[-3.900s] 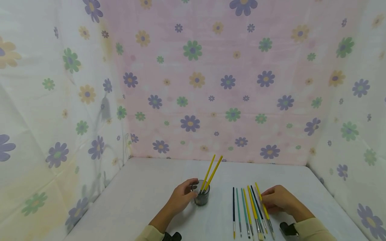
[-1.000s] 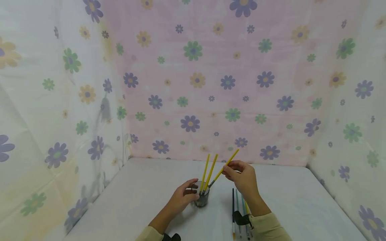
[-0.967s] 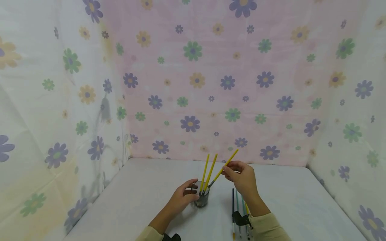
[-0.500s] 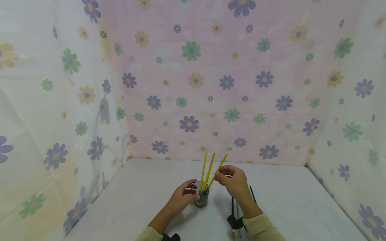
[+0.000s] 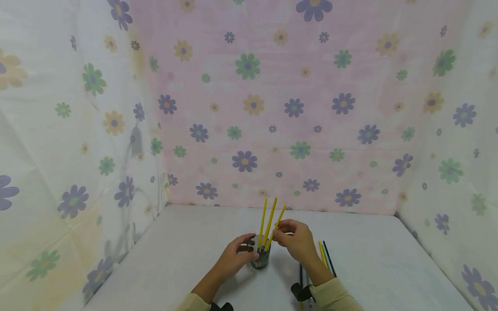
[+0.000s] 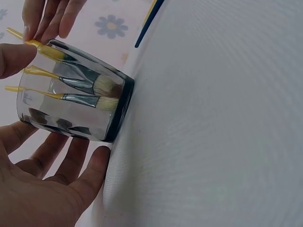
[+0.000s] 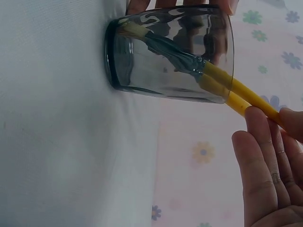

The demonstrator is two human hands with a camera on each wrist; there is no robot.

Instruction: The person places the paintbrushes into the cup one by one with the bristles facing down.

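Observation:
A clear glass tumbler (image 5: 261,261) with a dark base stands on the white table. My left hand (image 5: 233,258) holds it from the left, thumb at the front and fingers round the side. Two yellow paintbrushes (image 5: 268,222) lean inside, bristles down. My right hand (image 5: 297,239) pinches a third yellow paintbrush (image 5: 282,211) by its handle, above the rim. In the left wrist view the bristles (image 6: 106,85) of the brushes sit near the bottom of the tumbler. In the right wrist view the pinched handle (image 7: 258,100) slants out over the rim.
Right of the tumbler, more paintbrushes lie on the table, partly hidden by my right forearm. Among them are a black brush (image 5: 329,258), a yellow brush (image 5: 322,252) and a dark brush (image 5: 301,274). Flowered cloth (image 5: 249,129) walls in the table's back and sides.
My right hand has taken a yellow paintbrush from the row on the table and carried it left, lowering its bristles into the tumbler. My left hand has stayed at the tumbler.

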